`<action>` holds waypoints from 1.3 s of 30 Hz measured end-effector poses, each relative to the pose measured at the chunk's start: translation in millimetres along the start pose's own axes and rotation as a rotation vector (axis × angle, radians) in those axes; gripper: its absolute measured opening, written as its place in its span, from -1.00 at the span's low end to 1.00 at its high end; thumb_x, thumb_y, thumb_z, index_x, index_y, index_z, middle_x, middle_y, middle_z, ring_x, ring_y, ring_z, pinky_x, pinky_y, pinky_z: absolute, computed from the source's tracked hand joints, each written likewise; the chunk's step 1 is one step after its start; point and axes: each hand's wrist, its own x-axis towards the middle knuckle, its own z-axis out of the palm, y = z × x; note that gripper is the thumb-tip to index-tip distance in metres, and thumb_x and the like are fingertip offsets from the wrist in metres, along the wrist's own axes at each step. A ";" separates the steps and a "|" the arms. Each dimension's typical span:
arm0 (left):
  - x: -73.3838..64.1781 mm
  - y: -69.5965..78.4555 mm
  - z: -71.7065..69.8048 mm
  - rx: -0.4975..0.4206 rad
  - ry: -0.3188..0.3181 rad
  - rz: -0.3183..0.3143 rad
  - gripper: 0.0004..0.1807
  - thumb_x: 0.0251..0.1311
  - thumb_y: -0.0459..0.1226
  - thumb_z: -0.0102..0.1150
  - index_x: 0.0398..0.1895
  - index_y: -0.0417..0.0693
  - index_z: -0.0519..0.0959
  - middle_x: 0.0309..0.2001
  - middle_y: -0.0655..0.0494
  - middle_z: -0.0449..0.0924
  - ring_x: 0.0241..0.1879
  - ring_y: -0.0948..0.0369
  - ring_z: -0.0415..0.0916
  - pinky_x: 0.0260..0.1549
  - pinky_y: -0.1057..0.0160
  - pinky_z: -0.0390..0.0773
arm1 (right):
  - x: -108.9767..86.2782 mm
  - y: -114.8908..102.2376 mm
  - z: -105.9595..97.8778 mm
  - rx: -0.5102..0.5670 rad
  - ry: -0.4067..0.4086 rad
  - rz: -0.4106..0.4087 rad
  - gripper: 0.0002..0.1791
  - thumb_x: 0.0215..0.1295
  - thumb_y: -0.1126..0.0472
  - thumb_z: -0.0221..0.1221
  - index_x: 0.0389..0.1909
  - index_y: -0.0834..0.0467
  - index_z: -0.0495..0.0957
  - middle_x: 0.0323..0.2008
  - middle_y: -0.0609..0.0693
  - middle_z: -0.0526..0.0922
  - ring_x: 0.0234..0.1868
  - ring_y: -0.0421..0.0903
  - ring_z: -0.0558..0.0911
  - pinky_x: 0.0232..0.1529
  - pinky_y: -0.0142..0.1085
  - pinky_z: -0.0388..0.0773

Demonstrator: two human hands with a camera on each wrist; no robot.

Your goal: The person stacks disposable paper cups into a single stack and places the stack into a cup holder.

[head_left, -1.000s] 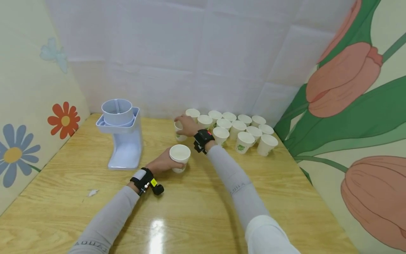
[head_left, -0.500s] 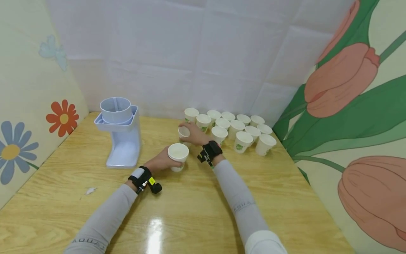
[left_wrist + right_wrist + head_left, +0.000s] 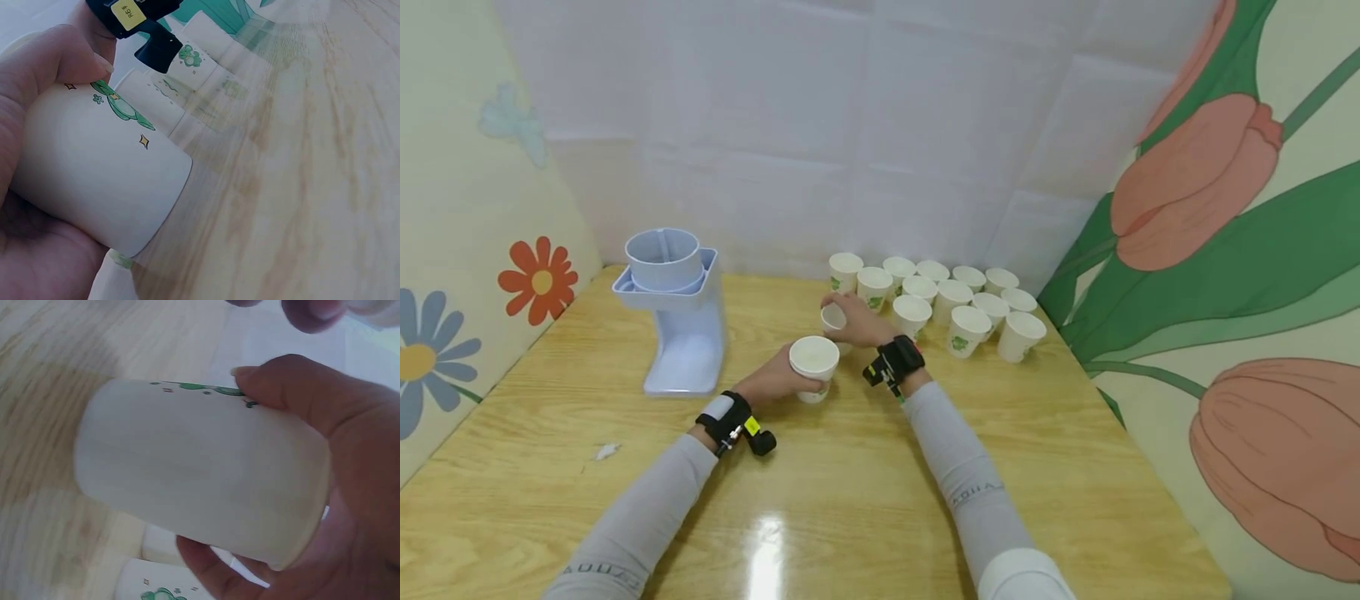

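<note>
1. At the far left, a flat painted red flower (image 3: 540, 282) with a yellow centre marks the cream wall
2. A pale blue stand (image 3: 694, 342), smooth and plastic-looking, carries a round drum (image 3: 664, 262) in a squared tray above a flat foot; it sits on the glossy, wood-grained bench (image 3: 820, 508)
3. The left hand (image 3: 775, 379) has its grip curled round the left cup (image 3: 94, 169), matt white and tapered, printed with green figures and small yellow stars, its round rim facing up, right of the stand
4. The right hand (image 3: 859, 323) has its grip round the right cup (image 3: 200, 469), white and smooth-walled with green print along one side, just behind the left one; whether either base touches the bench is hard to tell from these angles
5. Matching white cups (image 3: 952, 304) stand upright, mouths up, in a close cluster, green motifs showing on several
6. Large coral tulips (image 3: 1197, 179) with broad green leaves cover the right wall
</note>
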 end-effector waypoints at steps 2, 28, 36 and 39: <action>-0.2 -0.1 -0.5 -0.002 0.000 -0.005 -0.22 -0.01 -0.41 0.44 0.33 -0.37 0.34 0.14 -0.22 0.55 0.07 0.08 0.50 0.22 0.06 0.39 | -2.3 -1.9 -3.1 0.003 -0.015 -0.011 -0.49 0.27 0.26 0.34 0.20 0.25 0.42 0.14 0.25 0.53 0.23 0.18 0.46 0.30 0.02 0.38; -3.2 -1.7 -2.2 -0.012 -0.014 -0.014 -0.23 0.03 -0.42 0.41 0.35 -0.38 0.32 0.17 -0.25 0.52 0.09 0.10 0.49 0.24 0.05 0.38 | -17.6 -19.5 -42.6 -0.082 -0.106 0.035 -0.35 0.35 -0.02 0.29 0.38 0.18 0.45 0.35 0.16 0.47 0.39 0.17 0.34 0.35 0.02 0.35; -1.2 -3.2 -0.1 -0.006 -0.008 -0.002 -0.24 0.00 -0.42 0.42 0.32 -0.38 0.35 0.11 -0.20 0.55 0.02 0.16 0.50 0.19 0.09 0.42 | -27.9 -31.5 -57.2 -0.014 0.108 -0.050 -0.38 0.38 0.01 0.28 0.38 0.16 0.45 0.32 0.16 0.47 0.36 0.12 0.38 0.36 -0.02 0.34; -0.5 -3.8 0.4 0.001 -0.017 -0.010 -0.25 0.00 -0.42 0.41 0.32 -0.39 0.35 0.10 -0.19 0.55 0.02 0.17 0.50 0.17 0.11 0.42 | -34.4 -38.3 -63.0 0.033 0.173 -0.075 -0.39 0.38 0.02 0.29 0.39 0.14 0.45 0.29 0.16 0.47 0.32 0.09 0.41 0.33 -0.04 0.36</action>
